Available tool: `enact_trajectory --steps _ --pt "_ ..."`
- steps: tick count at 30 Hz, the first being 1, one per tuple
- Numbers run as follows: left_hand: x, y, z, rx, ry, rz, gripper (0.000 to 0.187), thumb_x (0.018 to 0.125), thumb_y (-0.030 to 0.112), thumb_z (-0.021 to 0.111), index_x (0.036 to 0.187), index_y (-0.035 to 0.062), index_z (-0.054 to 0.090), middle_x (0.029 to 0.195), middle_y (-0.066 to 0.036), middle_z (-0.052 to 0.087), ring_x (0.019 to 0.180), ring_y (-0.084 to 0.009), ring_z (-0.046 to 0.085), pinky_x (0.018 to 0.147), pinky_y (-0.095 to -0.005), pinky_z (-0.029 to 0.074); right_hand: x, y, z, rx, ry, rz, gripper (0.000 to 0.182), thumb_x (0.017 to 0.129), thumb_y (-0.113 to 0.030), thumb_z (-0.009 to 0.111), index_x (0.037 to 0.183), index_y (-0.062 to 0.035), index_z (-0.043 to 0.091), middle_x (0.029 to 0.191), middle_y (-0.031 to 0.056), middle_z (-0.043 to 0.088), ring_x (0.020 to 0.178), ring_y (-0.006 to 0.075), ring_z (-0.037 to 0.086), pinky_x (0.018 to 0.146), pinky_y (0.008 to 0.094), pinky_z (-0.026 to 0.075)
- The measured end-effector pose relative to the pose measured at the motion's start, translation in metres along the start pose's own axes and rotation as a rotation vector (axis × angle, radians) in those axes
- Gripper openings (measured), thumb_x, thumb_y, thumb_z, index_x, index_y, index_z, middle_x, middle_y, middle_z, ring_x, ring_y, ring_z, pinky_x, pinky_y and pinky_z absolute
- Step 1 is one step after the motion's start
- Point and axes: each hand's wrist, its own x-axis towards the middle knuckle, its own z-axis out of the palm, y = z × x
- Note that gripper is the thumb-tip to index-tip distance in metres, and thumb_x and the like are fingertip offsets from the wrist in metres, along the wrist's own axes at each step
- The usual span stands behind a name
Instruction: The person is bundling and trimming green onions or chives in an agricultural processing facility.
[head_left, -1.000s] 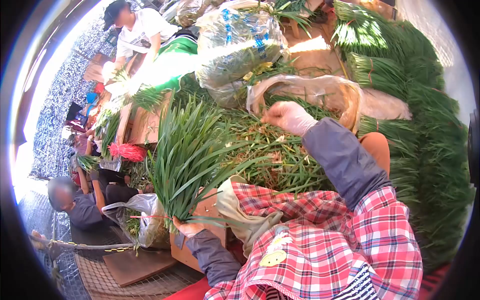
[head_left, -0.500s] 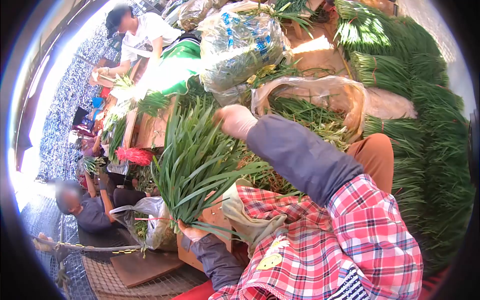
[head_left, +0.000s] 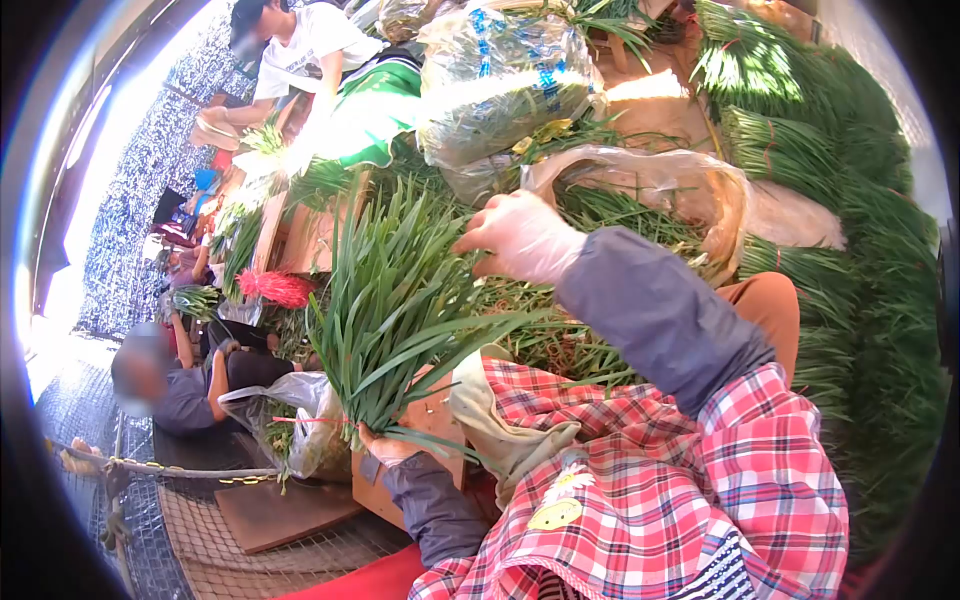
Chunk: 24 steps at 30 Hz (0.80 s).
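A fanned bunch of long flat green leaves, which look like garlic chives [head_left: 385, 300], stands upright in front of me. My left hand [head_left: 390, 447] is closed around its stem end, low in the view. A thin red strip [head_left: 308, 419] sticks out sideways at the stems. My right hand [head_left: 530, 240], in a pale thin glove, is raised beside the upper leaves with fingers spread and nothing in it. Below that hand lie loose leaves and trimmings [head_left: 545, 320], some reaching my checked apron [head_left: 600, 450]. Part of the left hand's grip is hidden by stems.
An opened plastic bag of greens [head_left: 735, 215] and a stuffed clear bag [head_left: 505, 90] lie ahead. Tied bundles [head_left: 790, 150] are stacked along the right. Red ties [head_left: 275, 287] sit left of the bunch. Other people work at the left, one in a white shirt [head_left: 310, 50].
My right hand has moved right, away from the leaves, and its fingers have spread. The left hand keeps hold of the bunch. The whole view has shifted slightly.
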Motion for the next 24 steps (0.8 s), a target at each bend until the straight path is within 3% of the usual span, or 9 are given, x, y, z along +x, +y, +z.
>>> enact_trajectory --steps 5,7,8,10,11,13,16,19,24 --pt "-0.003 -0.005 0.012 0.016 0.225 0.082 0.041 0.084 0.036 0.048 0.112 0.0081 0.057 0.107 -0.009 0.061 0.089 -0.0257 0.061 0.073 -0.0408 0.052 0.014 -0.023 0.033 -0.163 -0.232 -0.048 0.018 0.07 -0.03 0.064 0.082 -0.017 0.066 0.075 0.0026 0.061 0.082 0.0223 0.06 0.073 0.0379 0.042" --pt "-0.006 0.0 0.003 -0.018 0.012 -0.052 0.041 0.084 0.035 0.048 0.112 0.0073 0.057 0.106 -0.008 0.062 0.09 -0.0257 0.06 0.074 -0.0392 0.05 0.009 -0.03 0.041 -0.083 -0.205 -0.042 0.011 0.074 -0.019 0.06 0.079 -0.0136 0.068 0.077 0.0056 0.065 0.078 0.0178 0.062 0.068 0.0338 0.044" --pt "-0.006 0.003 -0.001 -0.033 -0.095 -0.116 0.04 0.084 0.035 0.048 0.112 0.0069 0.057 0.105 -0.008 0.062 0.09 -0.0257 0.06 0.075 -0.0384 0.05 0.007 -0.028 0.041 0.32 -0.031 0.064 0.011 0.075 -0.019 0.06 0.08 -0.0131 0.068 0.076 0.0058 0.065 0.076 0.0167 0.061 0.066 0.0325 0.044" --pt "-0.011 -0.023 0.027 0.487 0.304 0.405 0.04 0.085 0.034 0.048 0.111 0.0059 0.057 0.105 -0.008 0.061 0.09 -0.025 0.059 0.076 -0.0348 0.049 0.0 -0.019 0.032 1.121 0.325 0.27 0.011 0.077 -0.017 0.06 0.082 -0.0122 0.068 0.074 0.0063 0.064 0.074 0.0147 0.06 0.062 0.03 0.044" --pt "-0.011 -0.023 0.025 0.494 0.378 0.46 0.04 0.083 0.033 0.049 0.111 0.0055 0.057 0.106 -0.009 0.061 0.092 -0.0257 0.058 0.075 -0.0349 0.049 -0.006 -0.01 0.018 1.386 0.329 0.479 0.013 0.079 -0.017 0.06 0.086 -0.0094 0.068 0.072 0.0056 0.063 0.072 0.013 0.058 0.065 0.0285 0.045" --pt "-0.002 -0.005 0.004 0.264 0.386 0.36 0.041 0.079 0.03 0.055 0.111 0.0047 0.055 0.108 -0.012 0.058 0.099 -0.0281 0.054 0.073 -0.0371 0.052 -0.011 0.001 0.006 1.217 0.079 0.47 0.013 0.08 -0.018 0.06 0.088 -0.0113 0.069 0.073 0.0062 0.064 0.071 0.0168 0.059 0.066 0.03 0.046" --pt "0.018 -0.012 -0.051 0.616 0.333 0.614 0.042 0.076 0.028 0.058 0.111 0.0044 0.055 0.109 -0.013 0.056 0.104 -0.0313 0.051 0.073 -0.0383 0.055 -0.001 0.002 0.009 0.891 0.214 0.148 0.016 0.079 -0.02 0.064 0.091 -0.0102 0.068 0.076 0.0011 0.062 0.068 0.0121 0.055 0.063 0.0277 0.045" --pt "0.004 0.015 -0.028 -0.188 0.314 0.05 0.042 0.078 0.029 0.054 0.111 0.0032 0.055 0.108 -0.011 0.056 0.1 -0.0318 0.052 0.068 -0.0348 0.054 0.02 -0.008 -0.008 0.436 0.302 -0.011 0.02 0.073 -0.022 0.069 0.091 -0.015 0.068 0.076 0.0029 0.061 0.073 0.018 0.058 0.067 0.0334 0.046" --pt "-0.011 0.008 -0.008 0.083 0.151 0.116 0.04 0.082 0.031 0.048 0.11 0.0025 0.055 0.108 -0.01 0.058 0.095 -0.0243 0.056 0.075 -0.0345 0.05 0.059 -0.02 0.02 -0.22 0.169 0.021 0.018 0.069 -0.032 0.066 0.082 -0.0195 0.067 0.088 0.0012 0.062 0.092 0.0186 0.056 0.075 0.0356 0.043"
